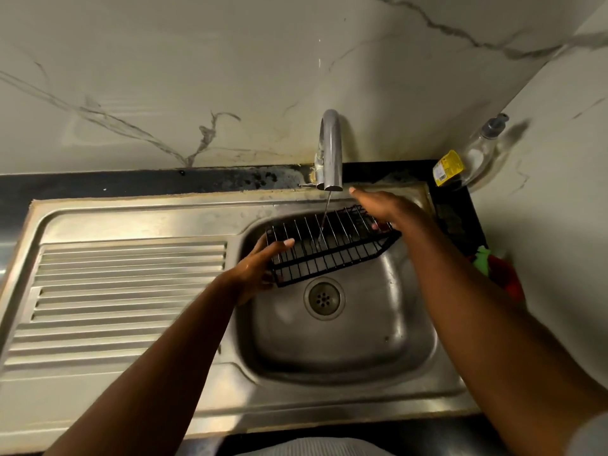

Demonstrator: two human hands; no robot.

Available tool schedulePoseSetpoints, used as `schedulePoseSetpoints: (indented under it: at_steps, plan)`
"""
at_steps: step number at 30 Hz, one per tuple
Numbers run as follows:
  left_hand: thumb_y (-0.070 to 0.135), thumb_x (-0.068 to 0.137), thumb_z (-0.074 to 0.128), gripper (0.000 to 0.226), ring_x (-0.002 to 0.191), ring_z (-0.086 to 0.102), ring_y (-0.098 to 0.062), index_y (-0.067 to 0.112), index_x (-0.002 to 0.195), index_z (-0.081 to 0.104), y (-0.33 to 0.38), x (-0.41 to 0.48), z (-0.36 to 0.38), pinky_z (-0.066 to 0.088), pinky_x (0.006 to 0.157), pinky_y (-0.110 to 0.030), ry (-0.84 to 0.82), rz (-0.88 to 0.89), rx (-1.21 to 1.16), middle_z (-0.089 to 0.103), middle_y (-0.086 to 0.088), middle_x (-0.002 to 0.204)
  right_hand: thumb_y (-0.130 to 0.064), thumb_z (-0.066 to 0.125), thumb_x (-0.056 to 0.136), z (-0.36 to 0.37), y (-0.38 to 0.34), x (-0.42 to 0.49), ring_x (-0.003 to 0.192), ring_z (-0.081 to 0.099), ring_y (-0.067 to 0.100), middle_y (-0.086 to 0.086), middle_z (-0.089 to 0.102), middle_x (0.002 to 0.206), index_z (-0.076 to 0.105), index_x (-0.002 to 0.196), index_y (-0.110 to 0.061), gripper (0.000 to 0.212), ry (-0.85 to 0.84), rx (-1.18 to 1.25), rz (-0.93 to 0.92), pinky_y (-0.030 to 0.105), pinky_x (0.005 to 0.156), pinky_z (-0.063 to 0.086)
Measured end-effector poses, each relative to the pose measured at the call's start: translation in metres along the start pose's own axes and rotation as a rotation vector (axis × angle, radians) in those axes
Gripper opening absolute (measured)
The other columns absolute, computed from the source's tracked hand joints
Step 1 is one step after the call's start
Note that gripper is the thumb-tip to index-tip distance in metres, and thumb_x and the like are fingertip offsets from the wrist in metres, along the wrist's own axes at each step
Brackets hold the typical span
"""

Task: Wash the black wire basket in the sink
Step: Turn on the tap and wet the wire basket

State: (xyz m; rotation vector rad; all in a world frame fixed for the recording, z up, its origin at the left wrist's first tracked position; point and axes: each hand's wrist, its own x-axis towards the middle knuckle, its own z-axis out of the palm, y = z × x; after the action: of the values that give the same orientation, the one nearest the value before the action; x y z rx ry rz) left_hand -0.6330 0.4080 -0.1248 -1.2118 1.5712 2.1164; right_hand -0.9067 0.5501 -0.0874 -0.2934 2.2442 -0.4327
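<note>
Over the sink bowl, the left hand [260, 269] grips the left end of the black wire basket [329, 248], with the thumb laid across the top wires and the other fingers curled under the corner. The right hand [378, 207] has hold of the opposite end. Its palm lies over the rim, its thumb points up toward the wall, and a fingertip shows through the wires underneath. Both forearms reach in from the near edge, bare to the elbow.

The basket hangs between the two hands, clear of the bottom of the sink [362, 340] and tilted so that its near long side sits lower than its far side. It is at the back of the bowl, just beyond the drain [324, 299].

A thin stream of water [326, 209] falls from the curved chrome tap [330, 149] and passes through the wires near the basket's middle.

To the left of the bowl runs the ribbed steel drainboard [131, 284]. Behind the sink a strip of dark surface [98, 185] meets a pale marble-veined wall [197, 77], and the joint around the tap's base looks stained.

In the far right corner stands a clear pump bottle [477, 153] with a yellow label. Nearer along the right side lie something green [481, 260] and something red [506, 274], both too blurred to name.
</note>
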Motion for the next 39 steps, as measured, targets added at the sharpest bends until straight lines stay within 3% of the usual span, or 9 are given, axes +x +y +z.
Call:
schedulePoseSetpoints:
  at_steps: [5,10,16,22,24,28,32,35,39]
  plan:
    - [0.081,0.076,0.061,0.088,0.115,0.063,-0.053,0.032,0.147,0.045,0.0,-0.002,0.0,0.049,0.104,-0.06,-0.073,-0.279,-0.104,0.056,-0.032,0.133,-0.071,0.047,0.096,-0.007,0.013,0.004,0.09,0.075,0.027,0.001,0.055,0.142,0.049,0.147,-0.031,0.065,-0.129,-0.014,-0.234,0.046,0.091,0.056]
    - [0.087,0.073,0.058,0.093,0.117,0.06,-0.061,0.026,0.143,0.051,-0.002,0.004,-0.005,0.041,0.105,-0.073,-0.219,-0.482,-0.211,0.052,-0.041,0.137,-0.063,0.054,0.097,0.002,0.038,-0.005,0.087,0.073,0.018,0.002,0.061,0.137,0.058,0.14,-0.03,0.055,0.051,0.107,-0.347,0.028,0.061,0.062]
    - [0.093,0.069,0.05,0.112,0.123,0.058,-0.058,0.012,0.146,0.049,0.011,-0.004,-0.005,0.052,0.1,-0.059,-0.271,-0.547,-0.231,0.054,-0.042,0.137,-0.065,0.059,0.093,0.025,0.061,-0.013,0.087,0.07,0.017,-0.003,0.073,0.1,0.054,0.124,-0.035,0.044,0.428,0.017,-0.524,0.032,0.074,0.057]
    - [0.109,0.061,0.029,0.131,0.132,0.054,-0.048,0.016,0.151,0.048,0.006,0.004,-0.011,0.042,0.105,-0.071,-0.165,-0.397,-0.207,0.053,-0.027,0.147,-0.069,0.054,0.093,0.03,0.066,0.0,0.083,0.071,0.022,-0.004,0.07,0.098,0.05,0.109,-0.032,0.04,0.375,0.02,-0.403,0.039,0.075,0.06]
    - [0.106,0.066,0.032,0.118,0.127,0.059,-0.047,0.028,0.154,0.043,0.002,0.006,-0.006,0.041,0.106,-0.071,-0.083,-0.208,-0.368,0.055,-0.026,0.144,-0.068,0.052,0.095,0.035,0.065,0.002,0.094,0.071,0.028,0.001,0.072,0.106,0.052,0.116,-0.03,0.043,0.349,0.021,-0.378,0.045,0.084,0.059]
    - [0.071,0.087,0.062,0.079,0.109,0.072,-0.039,0.039,0.154,0.035,-0.003,0.01,0.012,0.053,0.099,-0.062,0.102,-0.016,-0.232,0.067,-0.02,0.128,-0.062,0.047,0.1,0.049,0.052,-0.001,0.111,0.066,0.038,0.013,0.07,0.121,0.048,0.137,-0.02,0.057,0.433,-0.156,-0.273,0.042,0.089,0.049]
    - [0.078,0.092,0.048,0.075,0.104,0.074,-0.04,0.04,0.155,0.035,-0.005,0.008,0.018,0.056,0.095,-0.061,0.149,-0.007,-0.239,0.069,-0.022,0.124,-0.051,0.043,0.095,0.074,0.035,-0.023,0.13,0.048,0.036,0.017,0.054,0.138,0.049,0.134,-0.014,0.054,0.678,-0.597,-0.311,0.055,0.103,0.038]
    - [0.09,0.08,0.049,0.089,0.121,0.065,-0.04,0.038,0.152,0.043,-0.002,0.006,0.031,0.051,0.101,-0.062,0.121,-0.024,-0.21,0.062,-0.021,0.139,-0.051,0.039,0.091,0.121,0.007,-0.051,0.148,0.031,0.036,0.015,0.038,0.156,0.037,0.149,-0.016,0.068,0.538,-0.591,-0.547,0.074,0.115,0.014]
    - [0.073,0.098,0.041,0.058,0.125,0.062,-0.021,0.035,0.135,0.063,-0.003,0.003,0.039,0.051,0.101,-0.042,0.111,0.054,-0.307,0.064,-0.006,0.141,-0.047,0.05,0.093,0.161,-0.023,-0.077,0.158,0.0,0.033,0.017,0.012,0.17,0.006,0.163,-0.01,0.09,0.31,-0.62,-0.819,0.055,0.126,-0.007]
